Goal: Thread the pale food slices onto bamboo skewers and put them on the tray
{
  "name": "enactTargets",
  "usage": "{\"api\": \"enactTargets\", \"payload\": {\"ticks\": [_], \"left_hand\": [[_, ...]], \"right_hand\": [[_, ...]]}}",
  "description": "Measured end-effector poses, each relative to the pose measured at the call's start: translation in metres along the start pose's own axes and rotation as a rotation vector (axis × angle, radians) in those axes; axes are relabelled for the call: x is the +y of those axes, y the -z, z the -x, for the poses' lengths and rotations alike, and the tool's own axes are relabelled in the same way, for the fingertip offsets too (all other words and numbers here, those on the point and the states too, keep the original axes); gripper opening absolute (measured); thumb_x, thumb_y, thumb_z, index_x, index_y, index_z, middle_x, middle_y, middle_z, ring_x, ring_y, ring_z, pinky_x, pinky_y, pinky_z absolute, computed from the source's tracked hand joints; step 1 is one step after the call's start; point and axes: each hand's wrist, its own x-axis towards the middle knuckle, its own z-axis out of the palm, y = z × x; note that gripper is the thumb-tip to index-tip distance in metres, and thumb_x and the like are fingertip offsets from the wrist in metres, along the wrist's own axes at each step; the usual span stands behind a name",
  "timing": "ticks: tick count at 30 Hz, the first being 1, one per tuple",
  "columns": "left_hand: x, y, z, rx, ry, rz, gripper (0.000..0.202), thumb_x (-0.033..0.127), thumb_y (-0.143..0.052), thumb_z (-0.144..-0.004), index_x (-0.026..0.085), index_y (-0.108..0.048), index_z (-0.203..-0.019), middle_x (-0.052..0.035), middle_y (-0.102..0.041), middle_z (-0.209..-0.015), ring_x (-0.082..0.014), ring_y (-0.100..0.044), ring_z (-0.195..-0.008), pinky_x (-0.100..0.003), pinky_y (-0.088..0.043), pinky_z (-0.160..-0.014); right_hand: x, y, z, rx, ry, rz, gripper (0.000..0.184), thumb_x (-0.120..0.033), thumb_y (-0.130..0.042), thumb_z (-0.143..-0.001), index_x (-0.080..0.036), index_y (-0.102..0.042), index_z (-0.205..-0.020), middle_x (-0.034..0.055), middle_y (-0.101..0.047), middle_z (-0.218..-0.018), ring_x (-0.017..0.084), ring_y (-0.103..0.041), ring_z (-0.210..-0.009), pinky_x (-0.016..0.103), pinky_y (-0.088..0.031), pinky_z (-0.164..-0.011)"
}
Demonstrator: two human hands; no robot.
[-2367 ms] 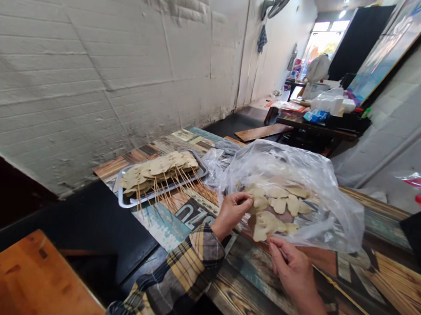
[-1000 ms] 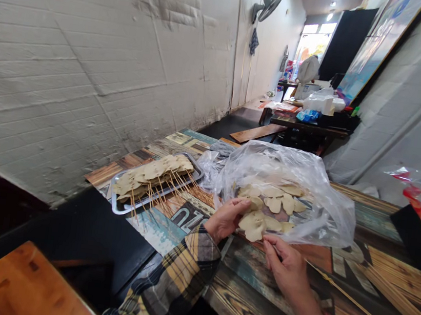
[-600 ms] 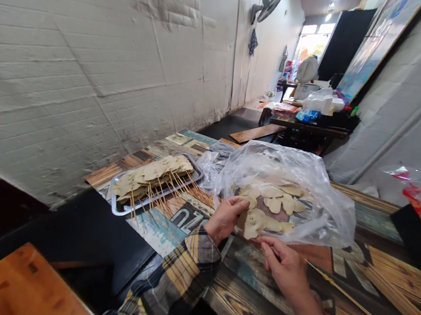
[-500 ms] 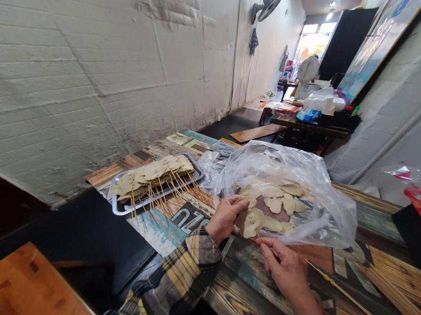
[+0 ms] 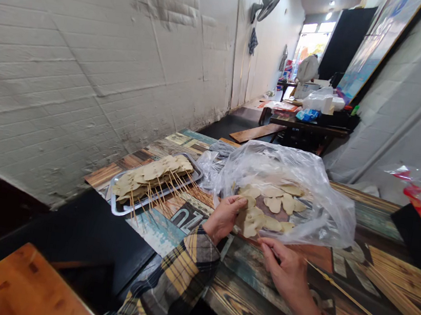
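Slice (image 5: 251,223) at mouth of bag (image 5: 337,215) | left hand (image 5: 225,217) pinching it, seemingly for steadiness | right hand (image 5: 289,268) pinching skewer (image 5: 259,235) against it

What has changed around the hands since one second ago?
The right hand and the pale flat piece between the hands have shifted slightly leftward. Nothing was visibly taken hold of or let go: the left hand keeps its pinch. The loaded tray and plastic bag stayed put.
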Motion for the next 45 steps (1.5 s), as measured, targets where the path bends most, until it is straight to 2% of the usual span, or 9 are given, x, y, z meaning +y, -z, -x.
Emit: {"api": "enactTargets", "payload": {"ticks": [6,12,32,37,40,43,45], "left_hand": [[0.0,0.0,0.002,-0.066,0.017,0.001,0.036,0.039,-0.086,-0.057,0.01,-0.069,-0.072,-0.0052,-0.066,-0.067,-0.0123,-0.056,-0.06,-0.024,-0.042,-0.062],[0.0,-0.001,0.002,-0.105,0.021,-0.012,0.038,0.039,-0.086,-0.059,0.009,-0.068,-0.073,-0.0051,-0.067,-0.067,-0.0112,-0.056,-0.059,-0.023,-0.042,-0.061],[-0.008,-0.003,0.002,-0.19,0.031,-0.027,0.038,0.041,-0.084,-0.062,0.01,-0.069,-0.079,-0.0028,-0.063,-0.066,-0.0114,-0.058,-0.059,-0.023,-0.046,-0.061],[-0.01,-0.004,0.002,-0.187,0.045,-0.017,0.036,0.039,-0.084,-0.061,0.01,-0.067,-0.075,-0.002,-0.063,-0.064,-0.0099,-0.055,-0.055,-0.022,-0.043,-0.057],[-0.01,-0.006,0.002,-0.169,0.035,-0.002,0.038,0.039,-0.085,-0.06,0.011,-0.068,-0.078,-0.0029,-0.065,-0.067,-0.0107,-0.058,-0.058,-0.022,-0.045,-0.059],[-0.007,-0.008,0.005,-0.152,0.037,0.002,0.042,0.042,-0.084,-0.061,0.011,-0.07,-0.087,-0.0054,-0.068,-0.076,-0.013,-0.061,-0.065,-0.023,-0.049,-0.062],[-0.005,-0.01,0.007,-0.184,0.059,-0.012,0.045,0.041,-0.084,-0.062,0.012,-0.071,-0.095,-0.0071,-0.07,-0.083,-0.0146,-0.063,-0.069,-0.025,-0.051,-0.063]], "right_hand": [[0.004,-0.003,0.001,0.064,0.096,0.014,0.028,-0.032,-0.047,-0.094,-0.021,-0.073,-0.091,0.0044,-0.078,-0.085,0.02,-0.073,-0.074,0.026,-0.052,-0.066],[0.009,-0.005,0.002,0.105,0.145,0.011,0.027,-0.031,-0.047,-0.094,-0.021,-0.072,-0.089,0.0039,-0.077,-0.081,0.019,-0.073,-0.07,0.024,-0.051,-0.063],[0.001,-0.004,-0.001,0.099,0.074,-0.011,0.029,-0.034,-0.047,-0.094,-0.021,-0.071,-0.086,0.0027,-0.075,-0.075,0.018,-0.07,-0.065,0.025,-0.048,-0.061],[0.002,-0.004,-0.001,0.089,0.045,-0.004,0.032,-0.037,-0.046,-0.094,-0.021,-0.071,-0.085,0.0024,-0.074,-0.073,0.018,-0.069,-0.064,0.024,-0.047,-0.06],[0.004,-0.004,-0.002,0.094,0.001,0.016,0.033,-0.041,-0.046,-0.093,-0.021,-0.072,-0.086,0.0024,-0.073,-0.072,0.018,-0.067,-0.063,0.024,-0.046,-0.059],[0.003,-0.002,-0.004,0.086,-0.064,-0.008,0.037,-0.047,-0.045,-0.093,-0.021,-0.071,-0.088,0.0001,-0.067,-0.06,0.016,-0.061,-0.053,0.024,-0.042,-0.052],[0.002,-0.001,-0.005,0.074,-0.108,-0.043,0.039,-0.049,-0.044,-0.093,-0.021,-0.07,-0.088,-0.0022,-0.06,-0.051,0.014,-0.055,-0.047,0.023,-0.039,-0.048]]}}
